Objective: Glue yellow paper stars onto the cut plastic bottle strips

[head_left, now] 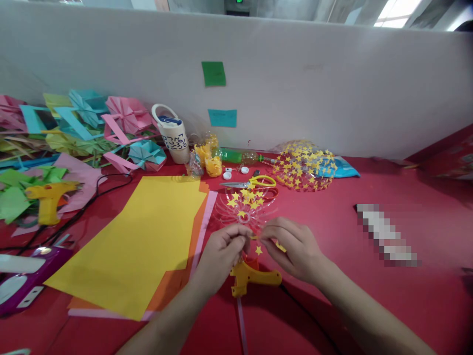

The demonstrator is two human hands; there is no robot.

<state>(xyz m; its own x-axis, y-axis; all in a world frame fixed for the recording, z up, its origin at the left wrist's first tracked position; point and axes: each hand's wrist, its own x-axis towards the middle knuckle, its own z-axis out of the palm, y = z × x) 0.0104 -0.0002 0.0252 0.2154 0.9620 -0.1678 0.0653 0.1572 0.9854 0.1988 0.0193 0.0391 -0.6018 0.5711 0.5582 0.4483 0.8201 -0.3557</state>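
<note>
My left hand (pixel 227 249) is closed in a pinch above the yellow glue gun (pixel 260 277), and whatever its fingertips hold is hidden. Facing it, my right hand (pixel 293 246) has its fingers curled and pinched together. A small yellow piece (pixel 254 237) shows between the fingertips of both hands; which hand grips it I cannot tell. Just below lies a yellow paper star (pixel 258 250) on the table, and more yellow shows under my right palm. Beyond my hands sits a clear plastic piece cut into curved strips (pixel 225 207), with several yellow stars heaped on it.
Scissors with yellow handles (pixel 264 181) lie behind the stars. A star-covered clear dome (pixel 303 167) stands near the white partition (pixel 266 88). Coloured paper sheets (pixel 148 236) and a second glue gun (pixel 50 199) are on the left. A white tumbler (pixel 175 140) stands behind.
</note>
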